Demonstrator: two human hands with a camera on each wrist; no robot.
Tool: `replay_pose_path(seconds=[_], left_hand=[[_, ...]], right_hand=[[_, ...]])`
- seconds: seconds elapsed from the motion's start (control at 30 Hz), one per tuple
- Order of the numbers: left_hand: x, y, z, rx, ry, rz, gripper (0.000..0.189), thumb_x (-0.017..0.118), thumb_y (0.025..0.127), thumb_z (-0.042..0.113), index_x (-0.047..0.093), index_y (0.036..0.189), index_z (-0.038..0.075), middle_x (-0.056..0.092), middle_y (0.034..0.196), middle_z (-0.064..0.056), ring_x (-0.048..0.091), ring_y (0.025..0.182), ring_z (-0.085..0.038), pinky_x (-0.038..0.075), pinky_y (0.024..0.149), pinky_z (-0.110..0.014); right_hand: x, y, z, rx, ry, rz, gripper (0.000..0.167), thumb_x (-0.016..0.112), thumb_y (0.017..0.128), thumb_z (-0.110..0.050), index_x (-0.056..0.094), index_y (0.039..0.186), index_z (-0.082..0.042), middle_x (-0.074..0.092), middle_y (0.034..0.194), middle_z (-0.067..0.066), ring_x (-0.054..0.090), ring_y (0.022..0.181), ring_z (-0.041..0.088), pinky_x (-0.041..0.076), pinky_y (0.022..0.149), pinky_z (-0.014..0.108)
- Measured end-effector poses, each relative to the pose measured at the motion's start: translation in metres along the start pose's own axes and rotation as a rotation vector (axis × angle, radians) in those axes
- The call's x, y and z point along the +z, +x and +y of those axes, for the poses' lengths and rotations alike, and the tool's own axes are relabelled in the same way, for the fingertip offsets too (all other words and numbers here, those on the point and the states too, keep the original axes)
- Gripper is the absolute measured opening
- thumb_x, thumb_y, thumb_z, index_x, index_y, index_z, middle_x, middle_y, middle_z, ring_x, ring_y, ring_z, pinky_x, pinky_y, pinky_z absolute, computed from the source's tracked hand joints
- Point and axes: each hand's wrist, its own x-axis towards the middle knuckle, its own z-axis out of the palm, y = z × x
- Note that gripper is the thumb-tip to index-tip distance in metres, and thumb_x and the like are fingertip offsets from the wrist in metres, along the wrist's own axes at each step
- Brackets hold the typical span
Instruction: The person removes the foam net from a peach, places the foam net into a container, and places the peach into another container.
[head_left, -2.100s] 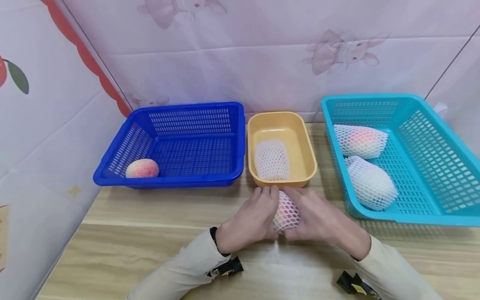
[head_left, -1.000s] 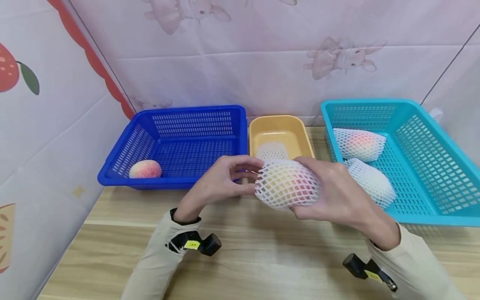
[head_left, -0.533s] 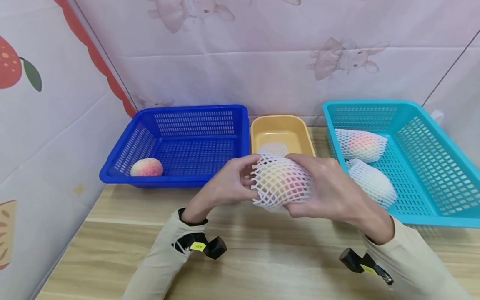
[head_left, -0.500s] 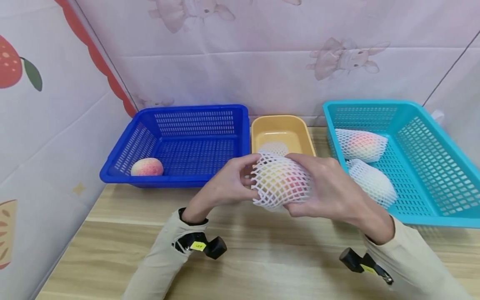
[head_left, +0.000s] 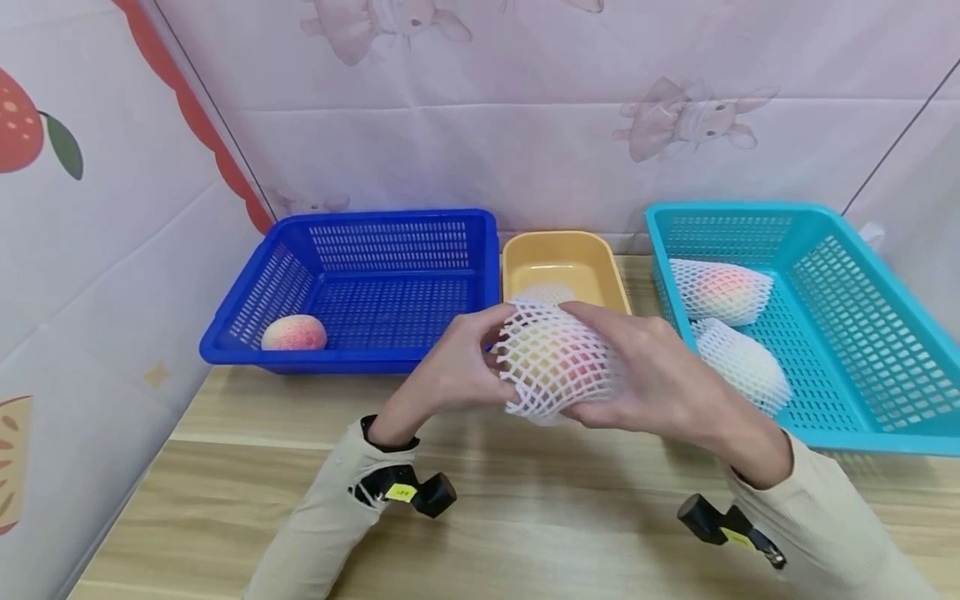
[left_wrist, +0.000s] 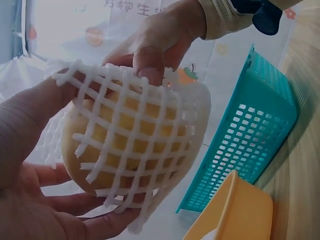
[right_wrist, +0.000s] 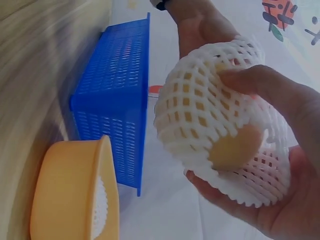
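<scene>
A yellow and pink peach [head_left: 558,358] in a white foam net [left_wrist: 145,130] is held above the table in front of the yellow tray. My right hand [head_left: 660,375] grips its right end, thumb and fingers on opposite sides of the net. On the other side my left hand [head_left: 461,358] holds the net's edge, its thumb and fingers spread around the opening. Bare peach skin shows at that opening in the left wrist view, and a bare patch also shows at the net's other end in the right wrist view.
A blue basket [head_left: 360,362] at left holds a bare peach [head_left: 294,333]. The yellow tray [head_left: 558,242] in the middle holds a foam net, mostly hidden. At right, a turquoise basket [head_left: 847,442] contains two netted peaches [head_left: 723,292]. A fabric-like printed wall [head_left: 525,167] stands behind.
Both hands have risen from the table near the tray with the netted peach. Over the last second the left hand has closed in on the net's left edge and the peach has shifted slightly left.
</scene>
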Motion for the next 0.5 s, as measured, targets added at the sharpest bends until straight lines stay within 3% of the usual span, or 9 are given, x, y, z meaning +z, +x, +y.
replay_pose_path(seconds=[0.13, 0.23, 0.37, 0.5], left_hand=[[-0.005, -0.001, 0.001, -0.011, -0.081, 0.023, 0.066, 0.073, 0.062, -0.013, 0.052, 0.125, -0.006, 0.056, 0.115, -0.020, 0.061, 0.102, -0.030, 0.056, 0.080, -0.036], [-0.011, -0.001, 0.002, -0.034, -0.105, 0.035, 0.070, 0.071, 0.063, -0.014, 0.049, 0.129, -0.007, 0.054, 0.119, -0.021, 0.060, 0.105, -0.031, 0.056, 0.081, -0.038], [-0.019, -0.002, 0.003, -0.051, -0.072, 0.065, 0.072, 0.071, 0.065, -0.013, 0.047, 0.132, -0.005, 0.054, 0.121, -0.021, 0.060, 0.106, -0.032, 0.056, 0.082, -0.037], [-0.024, -0.002, 0.003, -0.066, -0.051, 0.091, 0.070, 0.070, 0.067, -0.010, 0.047, 0.133, -0.003, 0.055, 0.120, -0.019, 0.060, 0.105, -0.031, 0.055, 0.083, -0.036]], right_hand=[[-0.006, -0.002, 0.000, 0.030, 0.009, -0.022, 0.099, 0.092, 0.060, -0.037, 0.042, 0.142, -0.009, 0.062, 0.119, 0.013, 0.061, 0.099, 0.027, 0.052, 0.078, 0.045], [-0.009, -0.005, 0.002, -0.002, 0.019, 0.017, 0.099, 0.093, 0.058, -0.031, 0.044, 0.141, -0.008, 0.058, 0.128, 0.012, 0.058, 0.107, 0.028, 0.051, 0.084, 0.046], [-0.013, -0.006, 0.005, -0.080, 0.030, 0.142, 0.077, 0.091, 0.062, -0.016, 0.057, 0.129, -0.003, 0.063, 0.123, 0.007, 0.061, 0.104, 0.019, 0.050, 0.086, 0.027], [-0.014, -0.004, 0.006, -0.119, 0.032, 0.234, 0.047, 0.085, 0.069, -0.007, 0.067, 0.114, -0.004, 0.070, 0.107, 0.002, 0.062, 0.089, 0.012, 0.046, 0.079, 0.014]])
